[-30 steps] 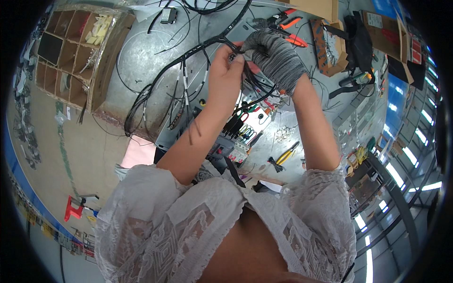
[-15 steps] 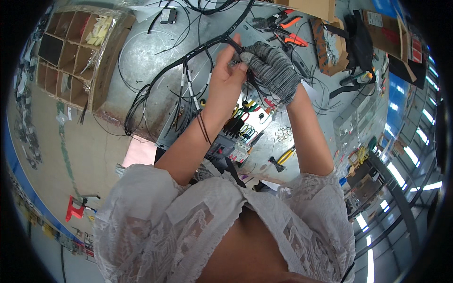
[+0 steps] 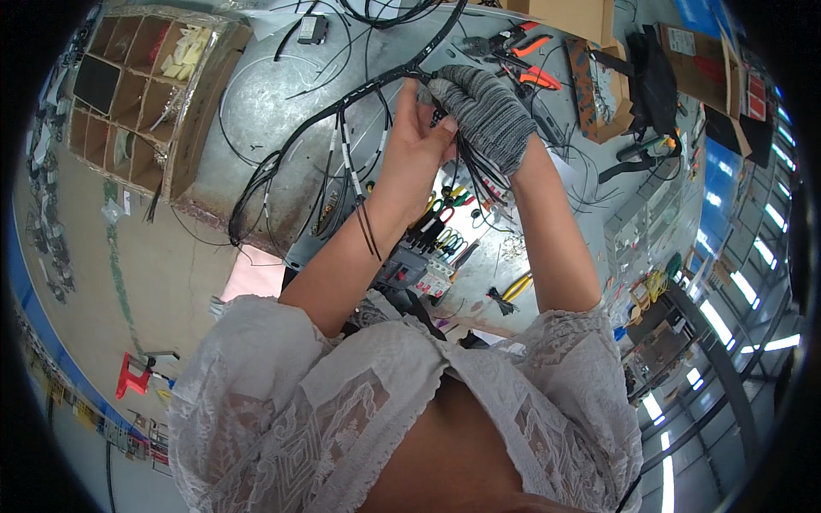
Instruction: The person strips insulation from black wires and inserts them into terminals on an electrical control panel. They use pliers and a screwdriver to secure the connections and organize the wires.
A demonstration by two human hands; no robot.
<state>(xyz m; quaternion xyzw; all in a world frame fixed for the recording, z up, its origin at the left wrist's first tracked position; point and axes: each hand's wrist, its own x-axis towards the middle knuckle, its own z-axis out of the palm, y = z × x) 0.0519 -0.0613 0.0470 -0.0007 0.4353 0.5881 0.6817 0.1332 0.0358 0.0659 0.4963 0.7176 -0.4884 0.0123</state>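
Observation:
A black wire harness (image 3: 372, 84) runs diagonally over the metal bench, with thin black branches carrying white markers hanging from it. My bare left hand (image 3: 414, 150) is closed at a junction of the harness, its thumb pointing toward the other hand. My right hand (image 3: 486, 118), in a grey knitted glove, is wrapped round the same bundle just to the right. Loose black wires (image 3: 481, 167) hang below the glove. The exact grip between the hands is partly hidden. Beneath them lies an electrical assembly with coloured wires (image 3: 446, 224) and a grey breaker (image 3: 402, 269).
A divided cardboard box (image 3: 128, 94) with small parts stands at the left. Orange-handled pliers (image 3: 539, 77) lie beyond my right hand, near an open carton (image 3: 603, 94). Yellow-handled cutters (image 3: 516, 286) lie near the bench's front. A small black module (image 3: 312, 30) sits at the back.
My right hand has shifted slightly left and up along the harness. The left thumb has moved a little away from the fingers, and more hanging wires show below the glove.

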